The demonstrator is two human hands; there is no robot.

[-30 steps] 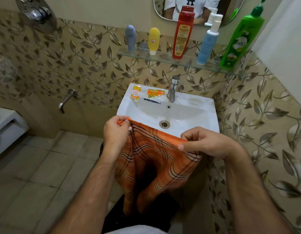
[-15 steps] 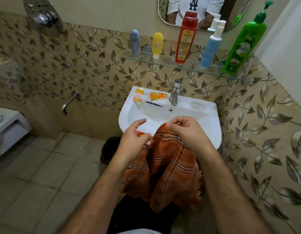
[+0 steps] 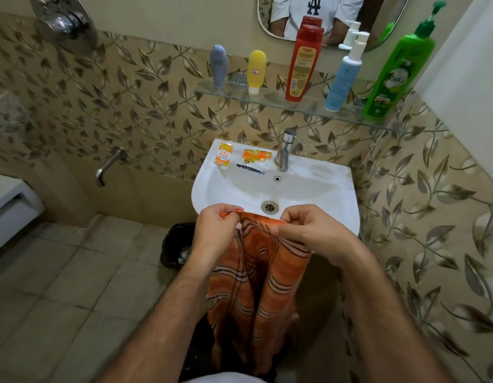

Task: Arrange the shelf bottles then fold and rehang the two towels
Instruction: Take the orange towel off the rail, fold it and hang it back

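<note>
An orange checked towel [image 3: 256, 288] hangs in front of the sink's near rim, folded lengthwise. My left hand [image 3: 216, 230] pinches its top left corner. My right hand [image 3: 309, 230] pinches the top edge on the right. On the glass shelf [image 3: 270, 99] stand a grey tube [image 3: 218, 64], a yellow tube [image 3: 257, 70], a red bottle [image 3: 304, 63], a light blue pump bottle [image 3: 344, 76] and a green pump bottle [image 3: 397, 67]. No second towel is in view.
The white sink [image 3: 322, 189] carries a small orange box [image 3: 223, 157], an orange sachet [image 3: 256, 156] and a tap [image 3: 284, 150]. A black bin [image 3: 175, 244] sits on the floor left of the sink. A wall spout [image 3: 110, 165] and a mirror [image 3: 331, 12] are nearby.
My hands first came together, doubling the towel over, then moved slightly apart again. The towel now hangs narrower and folded below the sink rim.
</note>
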